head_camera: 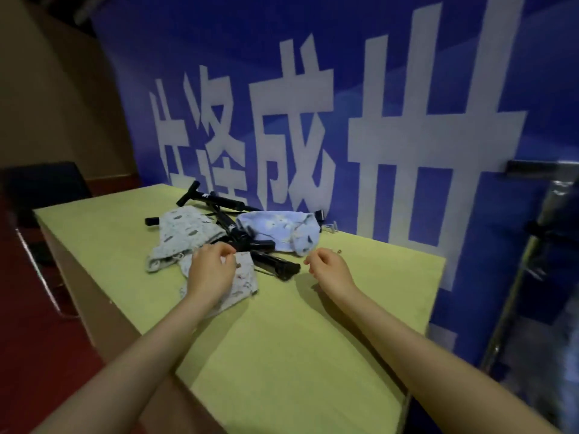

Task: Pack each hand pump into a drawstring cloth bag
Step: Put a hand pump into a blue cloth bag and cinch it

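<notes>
Both hands hover loosely curled and holding nothing, the left hand [210,270] over a patterned cloth bag [241,285] and the right hand [329,267] beside the black pumps [269,261] heaped unpacked mid-table, apparently poised to start.

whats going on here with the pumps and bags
A person is at a table with black pumps and cloth bags in a pile. None looks packed yet. The left hand is over a white bag, fingers curled at its edge; the right hand hovers empty beside a pump. A blue bag lies behind.
</notes>
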Action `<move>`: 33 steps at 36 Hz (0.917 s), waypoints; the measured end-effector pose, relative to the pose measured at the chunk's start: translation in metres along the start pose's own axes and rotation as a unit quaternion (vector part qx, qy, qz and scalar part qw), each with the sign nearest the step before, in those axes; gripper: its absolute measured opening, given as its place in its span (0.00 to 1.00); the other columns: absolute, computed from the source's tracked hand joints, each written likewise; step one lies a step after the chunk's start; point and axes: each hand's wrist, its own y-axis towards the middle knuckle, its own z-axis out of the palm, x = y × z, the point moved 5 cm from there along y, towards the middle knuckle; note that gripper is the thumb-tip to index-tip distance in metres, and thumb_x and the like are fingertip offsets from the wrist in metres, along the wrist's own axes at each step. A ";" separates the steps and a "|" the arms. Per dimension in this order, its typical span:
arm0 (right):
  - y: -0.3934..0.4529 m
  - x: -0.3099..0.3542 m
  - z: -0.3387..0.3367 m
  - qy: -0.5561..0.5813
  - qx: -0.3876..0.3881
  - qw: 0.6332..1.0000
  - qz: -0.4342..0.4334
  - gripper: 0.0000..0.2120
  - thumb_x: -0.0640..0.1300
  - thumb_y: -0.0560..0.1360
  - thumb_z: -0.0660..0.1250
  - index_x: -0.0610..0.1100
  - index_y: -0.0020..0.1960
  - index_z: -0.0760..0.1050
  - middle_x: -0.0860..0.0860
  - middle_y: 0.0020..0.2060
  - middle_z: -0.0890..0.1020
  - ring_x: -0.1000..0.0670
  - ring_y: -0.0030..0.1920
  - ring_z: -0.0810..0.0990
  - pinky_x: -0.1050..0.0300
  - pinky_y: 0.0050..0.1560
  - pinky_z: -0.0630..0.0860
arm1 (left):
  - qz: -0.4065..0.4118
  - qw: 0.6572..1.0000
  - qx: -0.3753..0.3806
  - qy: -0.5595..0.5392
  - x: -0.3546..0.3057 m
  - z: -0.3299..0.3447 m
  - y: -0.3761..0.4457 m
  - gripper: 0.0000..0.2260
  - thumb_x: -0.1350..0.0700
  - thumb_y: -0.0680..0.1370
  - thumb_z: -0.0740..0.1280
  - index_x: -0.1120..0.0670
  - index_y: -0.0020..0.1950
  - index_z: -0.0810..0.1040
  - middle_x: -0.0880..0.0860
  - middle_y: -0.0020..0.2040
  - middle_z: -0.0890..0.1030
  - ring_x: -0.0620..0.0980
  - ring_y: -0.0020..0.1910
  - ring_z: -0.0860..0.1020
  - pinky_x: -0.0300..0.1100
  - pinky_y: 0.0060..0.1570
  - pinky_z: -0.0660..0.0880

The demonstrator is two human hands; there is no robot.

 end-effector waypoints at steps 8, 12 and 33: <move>0.061 0.009 0.033 -0.092 -0.103 0.989 -0.053 0.12 0.41 0.77 0.60 0.37 0.36 0.73 0.41 0.33 0.77 0.44 0.34 0.73 0.51 0.34 0.68 | -0.078 0.997 0.008 -0.022 0.042 0.016 0.044 0.14 0.52 0.79 0.60 0.52 0.62 0.76 0.56 0.57 0.76 0.57 0.59 0.72 0.51 0.57 0.72; 0.097 0.000 0.036 -0.136 -0.111 0.984 -0.012 0.09 0.46 0.74 0.61 0.43 0.45 0.78 0.44 0.46 0.79 0.43 0.51 0.77 0.52 0.42 0.73 | -0.060 0.997 0.037 -0.010 0.051 0.035 0.043 0.15 0.48 0.79 0.60 0.51 0.63 0.74 0.53 0.56 0.76 0.56 0.59 0.72 0.52 0.55 0.73; 0.162 0.031 0.025 0.120 -0.050 0.991 0.020 0.07 0.46 0.79 0.64 0.42 0.49 0.75 0.44 0.44 0.79 0.45 0.46 0.78 0.52 0.46 0.75 | -0.089 0.993 0.001 -0.080 0.060 0.034 0.049 0.13 0.47 0.81 0.59 0.50 0.57 0.79 0.46 0.45 0.80 0.43 0.41 0.76 0.40 0.35 0.68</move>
